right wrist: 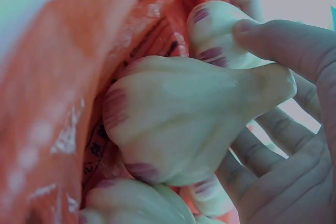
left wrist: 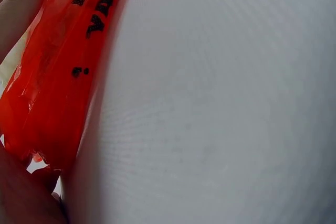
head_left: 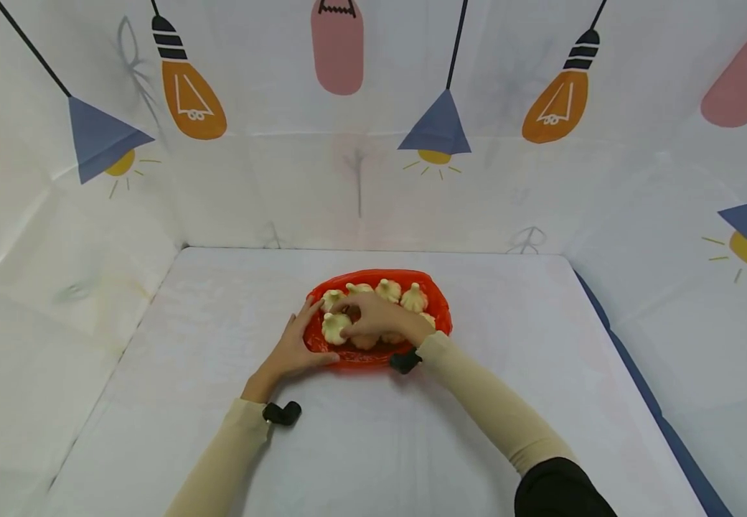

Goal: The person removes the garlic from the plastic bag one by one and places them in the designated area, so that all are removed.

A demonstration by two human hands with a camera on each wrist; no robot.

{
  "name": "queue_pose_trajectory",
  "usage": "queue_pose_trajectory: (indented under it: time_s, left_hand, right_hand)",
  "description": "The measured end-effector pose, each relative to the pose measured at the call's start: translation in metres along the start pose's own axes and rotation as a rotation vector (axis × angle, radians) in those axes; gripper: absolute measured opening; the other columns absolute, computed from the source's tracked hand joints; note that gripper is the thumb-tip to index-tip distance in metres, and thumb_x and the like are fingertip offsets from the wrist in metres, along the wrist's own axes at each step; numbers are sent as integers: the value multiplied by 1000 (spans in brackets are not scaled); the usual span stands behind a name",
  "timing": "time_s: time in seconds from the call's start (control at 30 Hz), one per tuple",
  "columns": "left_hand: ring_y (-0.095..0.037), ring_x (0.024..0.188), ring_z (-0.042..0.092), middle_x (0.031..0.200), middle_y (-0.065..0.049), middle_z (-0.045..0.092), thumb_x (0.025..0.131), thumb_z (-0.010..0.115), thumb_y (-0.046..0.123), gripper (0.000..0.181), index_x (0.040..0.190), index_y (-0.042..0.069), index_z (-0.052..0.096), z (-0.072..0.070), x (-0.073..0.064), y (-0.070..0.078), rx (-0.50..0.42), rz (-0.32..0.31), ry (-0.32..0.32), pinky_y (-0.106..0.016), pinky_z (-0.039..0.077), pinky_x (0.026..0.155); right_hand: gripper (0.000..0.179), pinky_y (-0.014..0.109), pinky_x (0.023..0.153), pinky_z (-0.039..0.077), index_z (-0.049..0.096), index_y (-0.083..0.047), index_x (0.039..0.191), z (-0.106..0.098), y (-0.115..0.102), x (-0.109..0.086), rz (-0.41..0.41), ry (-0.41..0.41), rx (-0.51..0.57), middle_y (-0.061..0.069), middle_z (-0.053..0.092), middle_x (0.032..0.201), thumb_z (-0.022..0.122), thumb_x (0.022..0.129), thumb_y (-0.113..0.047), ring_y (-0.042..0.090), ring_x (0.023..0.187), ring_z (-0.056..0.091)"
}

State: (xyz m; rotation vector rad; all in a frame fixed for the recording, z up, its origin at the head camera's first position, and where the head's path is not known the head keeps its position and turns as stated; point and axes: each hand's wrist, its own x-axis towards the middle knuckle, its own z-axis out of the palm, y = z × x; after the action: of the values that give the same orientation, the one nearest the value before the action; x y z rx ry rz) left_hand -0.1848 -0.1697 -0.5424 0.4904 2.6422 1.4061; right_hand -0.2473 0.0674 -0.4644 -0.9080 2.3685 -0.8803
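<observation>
A red plastic bag (head_left: 382, 357) lies spread like a bowl on the white table, with several cream garlic bulbs (head_left: 415, 298) inside. My left hand (head_left: 292, 348) grips its left side, fingers at the left rim and thumb along the front edge. In the left wrist view, the shiny bag (left wrist: 58, 93) with black print runs between the fingers and thumb. My right hand (head_left: 376, 316) reaches in over the bulbs, thumb and forefinger at the left front garlic bulb (head_left: 333, 329). In the right wrist view, the thumb touches a purple-streaked bulb (right wrist: 215, 35); a nearer bulb (right wrist: 168, 119) hides part of the fingers.
The white tabletop (head_left: 373, 445) surrounds the bag on all sides. Behind it and along both sides hangs a pale cloth (head_left: 250, 194) printed with lamps and light bulbs. Dark devices (head_left: 283, 413) are worn at both wrists.
</observation>
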Motion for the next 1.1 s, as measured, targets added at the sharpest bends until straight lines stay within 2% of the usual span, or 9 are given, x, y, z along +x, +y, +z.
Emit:
queue_pose_trajectory:
  time_s: [0.1,0.23,0.4,0.67,0.9,1.0,1.1]
  left_hand:
    - [-44,159,-1,175,-9,3,76,90,47,114,165,31,21,0,-1,0,1,-14,-3,-67,1,126]
    - [-45,159,-2,175,-7,3,76,90,46,114,165,33,21,0,-1,-1,3,-20,-5,-68,1,126]
    - [-45,159,0,175,-9,4,76,91,45,114,165,27,23,-1,-1,0,12,4,-1,-66,0,126]
    - [-46,158,2,174,-11,7,76,91,45,112,164,24,26,-2,0,2,0,1,0,-64,0,127]
    - [-48,158,-3,174,-11,6,77,90,43,107,163,23,30,-2,-1,3,-31,-38,-6,-66,1,126]
    - [-47,158,-1,174,-13,6,77,90,43,106,163,21,31,-1,0,4,-29,-28,-7,-65,0,127]
    - [-47,158,0,174,-13,6,77,90,42,105,162,19,33,-1,1,4,-25,-23,-8,-64,0,127]
  right_hand:
    - [46,39,102,53,66,-23,135,-3,1,-3,-32,38,20,-5,66,131,79,92,-31,19,118,61]
    - [49,39,105,53,65,-21,136,-6,1,-7,-64,85,60,-5,65,135,79,91,-32,19,124,61]
    - [47,36,103,56,64,-20,135,-11,-3,-14,-66,122,139,-2,66,135,79,92,-32,20,121,65]
    - [48,42,101,57,65,-15,134,-22,-12,-28,-89,207,216,2,66,135,81,90,-28,25,122,65]
    - [51,48,105,55,64,-19,135,-31,-12,-37,-96,281,284,-2,66,132,81,89,-32,23,121,64]
    - [49,50,106,53,64,-24,134,-35,-13,-42,-82,320,293,-6,65,132,80,90,-36,22,121,64]
    - [47,54,108,51,64,-25,134,-39,-13,-47,-84,377,319,-4,66,132,80,91,-34,23,122,65]
